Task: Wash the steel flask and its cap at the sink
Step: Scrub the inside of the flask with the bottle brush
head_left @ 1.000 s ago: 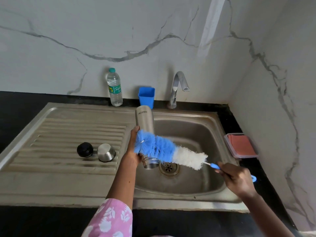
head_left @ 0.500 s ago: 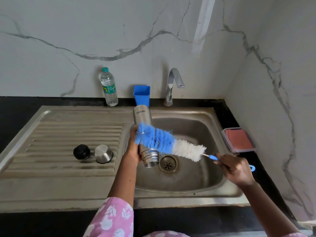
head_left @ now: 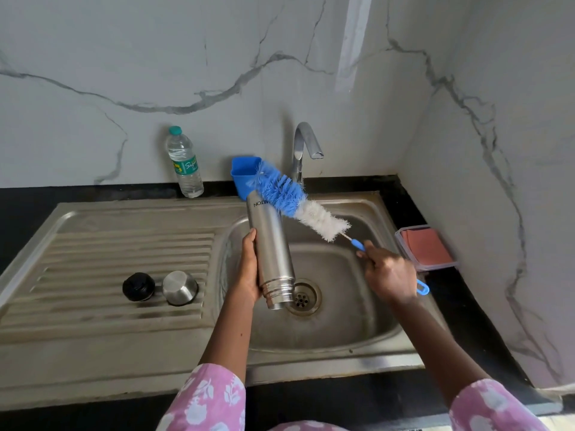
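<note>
Over the sink [head_left: 357,325], the left hand [head_left: 249,272] wraps the flask [head_left: 272,244], mouth down so it can drain; the right hand [head_left: 385,272] grips the brush [head_left: 289,194] to scrub it.

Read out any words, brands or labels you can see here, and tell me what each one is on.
"MILTON": on the steel flask, upside down near its base.
"Sig...": white script on the green label of the water bottle; the rest is too small to read.
No other text shows.
</note>
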